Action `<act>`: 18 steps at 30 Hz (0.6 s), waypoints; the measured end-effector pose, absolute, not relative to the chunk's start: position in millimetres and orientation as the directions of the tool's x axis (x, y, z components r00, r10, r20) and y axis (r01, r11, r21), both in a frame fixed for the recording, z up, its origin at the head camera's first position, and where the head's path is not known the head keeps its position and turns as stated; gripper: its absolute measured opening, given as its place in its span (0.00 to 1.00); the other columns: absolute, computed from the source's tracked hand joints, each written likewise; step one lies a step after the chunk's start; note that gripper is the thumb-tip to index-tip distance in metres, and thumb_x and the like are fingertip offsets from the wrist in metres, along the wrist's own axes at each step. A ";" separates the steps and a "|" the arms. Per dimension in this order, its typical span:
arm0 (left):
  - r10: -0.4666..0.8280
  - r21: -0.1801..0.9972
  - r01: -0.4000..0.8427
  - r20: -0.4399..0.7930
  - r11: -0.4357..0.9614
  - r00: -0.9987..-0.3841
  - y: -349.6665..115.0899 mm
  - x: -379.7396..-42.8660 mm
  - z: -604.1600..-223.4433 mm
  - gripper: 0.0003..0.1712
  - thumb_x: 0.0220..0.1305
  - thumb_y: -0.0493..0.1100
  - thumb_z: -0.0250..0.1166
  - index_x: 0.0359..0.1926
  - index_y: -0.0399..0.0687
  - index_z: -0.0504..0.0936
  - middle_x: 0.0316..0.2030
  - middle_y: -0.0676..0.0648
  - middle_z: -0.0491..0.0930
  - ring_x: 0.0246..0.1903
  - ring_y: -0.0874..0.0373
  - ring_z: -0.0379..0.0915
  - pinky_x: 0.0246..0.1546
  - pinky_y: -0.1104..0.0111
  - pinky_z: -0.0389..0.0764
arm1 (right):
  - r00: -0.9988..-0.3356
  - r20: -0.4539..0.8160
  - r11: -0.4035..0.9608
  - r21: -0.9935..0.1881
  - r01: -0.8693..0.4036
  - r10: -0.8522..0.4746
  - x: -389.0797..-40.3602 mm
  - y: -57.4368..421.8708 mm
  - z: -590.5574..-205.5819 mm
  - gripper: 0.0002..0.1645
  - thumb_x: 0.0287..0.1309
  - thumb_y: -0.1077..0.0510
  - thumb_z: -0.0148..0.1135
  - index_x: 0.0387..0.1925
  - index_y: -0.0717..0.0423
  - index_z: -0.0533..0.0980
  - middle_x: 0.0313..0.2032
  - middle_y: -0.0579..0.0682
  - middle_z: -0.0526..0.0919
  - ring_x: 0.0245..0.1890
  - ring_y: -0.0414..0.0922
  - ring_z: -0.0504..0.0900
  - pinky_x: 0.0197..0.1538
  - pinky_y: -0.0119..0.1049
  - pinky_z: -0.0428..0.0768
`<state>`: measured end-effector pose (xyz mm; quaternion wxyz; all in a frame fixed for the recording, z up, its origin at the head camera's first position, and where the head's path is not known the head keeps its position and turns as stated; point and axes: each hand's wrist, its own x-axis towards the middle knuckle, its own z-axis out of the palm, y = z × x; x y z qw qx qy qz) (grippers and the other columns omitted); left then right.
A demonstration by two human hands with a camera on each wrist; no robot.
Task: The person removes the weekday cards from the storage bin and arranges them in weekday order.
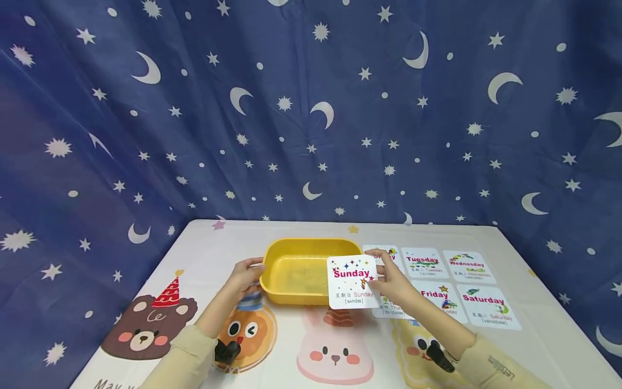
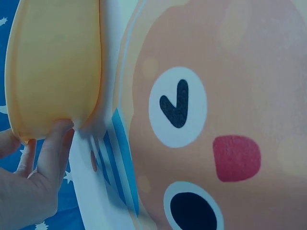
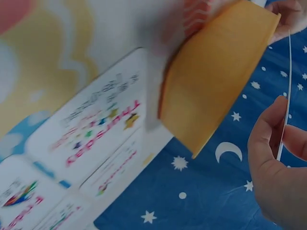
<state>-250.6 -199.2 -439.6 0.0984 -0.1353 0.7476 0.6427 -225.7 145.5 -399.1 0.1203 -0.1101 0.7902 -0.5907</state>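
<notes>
A white flashcard (image 1: 347,285) printed "Sunday" is pinched between the thumb and fingers of my right hand (image 1: 396,285), in front of the right end of a yellow plastic basin (image 1: 296,299). Seen from the right wrist, the card (image 3: 288,81) is edge-on, apart from the basin (image 3: 216,76). My left hand (image 1: 245,276) grips the basin's left end. In the left wrist view, the left hand's fingers (image 2: 50,155) lie against the end wall of the basin (image 2: 57,62). The bare part of the basin's floor in view holds nothing.
Right of the basin, weekday cards lie in two rows, including Tuesday (image 1: 424,263), Wednesday (image 1: 469,267), Friday (image 1: 439,300) and Saturday (image 1: 490,306). My right hand and the Sunday card partly cover others. A cartoon-printed white cloth (image 1: 228,243) covers the table; a starry blue curtain (image 1: 311,124) hangs behind.
</notes>
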 end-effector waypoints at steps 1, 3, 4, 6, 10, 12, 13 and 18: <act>-0.079 0.934 -0.329 -0.321 0.140 -0.944 -198.2 -251.0 -440.3 0.24 0.69 0.37 0.52 0.64 0.37 0.65 0.56 0.31 0.72 0.34 0.59 0.80 0.34 0.67 0.85 | -0.948 -0.064 0.290 -0.957 -0.032 -0.313 -222.7 149.4 -399.8 0.38 0.55 0.78 0.50 0.65 0.58 0.52 0.52 0.71 0.75 0.39 0.51 0.84 0.37 0.41 0.86; -0.080 0.932 -0.332 -0.324 0.143 -0.943 -197.1 -251.3 -441.4 0.24 0.69 0.37 0.53 0.64 0.37 0.65 0.56 0.31 0.72 0.34 0.59 0.80 0.33 0.68 0.85 | -0.947 -0.077 0.298 -0.954 -0.021 -0.313 -216.7 157.3 -402.1 0.38 0.55 0.78 0.50 0.65 0.59 0.52 0.51 0.71 0.75 0.38 0.51 0.84 0.37 0.42 0.86; -0.086 0.930 -0.339 -0.330 0.142 -0.940 -196.6 -251.0 -441.4 0.23 0.69 0.37 0.53 0.64 0.37 0.66 0.55 0.32 0.73 0.33 0.60 0.80 0.33 0.68 0.85 | -0.946 -0.084 0.306 -0.952 -0.016 -0.312 -213.6 160.7 -403.1 0.38 0.55 0.78 0.50 0.65 0.59 0.52 0.51 0.71 0.75 0.38 0.51 0.84 0.37 0.41 0.86; -0.091 0.928 -0.344 -0.334 0.142 -0.938 -196.7 -250.5 -441.3 0.23 0.69 0.37 0.53 0.64 0.37 0.66 0.56 0.32 0.72 0.34 0.59 0.80 0.32 0.68 0.85 | -0.943 -0.095 0.315 -0.949 -0.012 -0.319 -207.3 166.6 -404.7 0.37 0.55 0.77 0.51 0.65 0.60 0.51 0.51 0.71 0.76 0.38 0.50 0.84 0.38 0.41 0.86; -0.091 0.925 -0.352 -0.342 0.146 -0.935 -197.7 -249.4 -440.0 0.24 0.69 0.37 0.53 0.64 0.37 0.65 0.57 0.31 0.72 0.35 0.58 0.81 0.32 0.68 0.85 | -0.933 -0.116 0.326 -0.945 -0.002 -0.341 -196.9 176.9 -410.4 0.38 0.54 0.76 0.52 0.64 0.61 0.50 0.49 0.71 0.77 0.37 0.50 0.84 0.37 0.39 0.85; -0.089 0.925 -0.352 -0.342 0.146 -0.936 -198.0 -249.7 -439.0 0.24 0.69 0.37 0.53 0.64 0.37 0.65 0.57 0.31 0.71 0.34 0.59 0.80 0.32 0.68 0.85 | -0.928 -0.116 0.329 -0.944 -0.008 -0.353 -193.3 182.9 -415.0 0.39 0.53 0.76 0.52 0.64 0.63 0.49 0.48 0.71 0.77 0.36 0.51 0.84 0.35 0.39 0.85; -0.089 0.925 -0.351 -0.341 0.146 -0.936 -198.2 -250.0 -438.5 0.24 0.69 0.38 0.53 0.64 0.37 0.65 0.57 0.31 0.71 0.34 0.59 0.80 0.32 0.67 0.85 | -0.926 -0.117 0.326 -0.945 -0.007 -0.358 -192.2 186.2 -417.6 0.39 0.53 0.77 0.52 0.64 0.63 0.48 0.47 0.72 0.77 0.35 0.52 0.84 0.34 0.39 0.85; -0.089 0.923 -0.355 -0.345 0.152 -0.934 -197.9 -251.7 -434.4 0.24 0.69 0.37 0.53 0.65 0.37 0.64 0.58 0.30 0.70 0.34 0.58 0.81 0.33 0.66 0.85 | -0.918 -0.135 0.319 -0.948 0.010 -0.373 -186.8 205.7 -432.0 0.39 0.54 0.77 0.49 0.64 0.64 0.44 0.46 0.75 0.75 0.36 0.56 0.84 0.33 0.42 0.86</act>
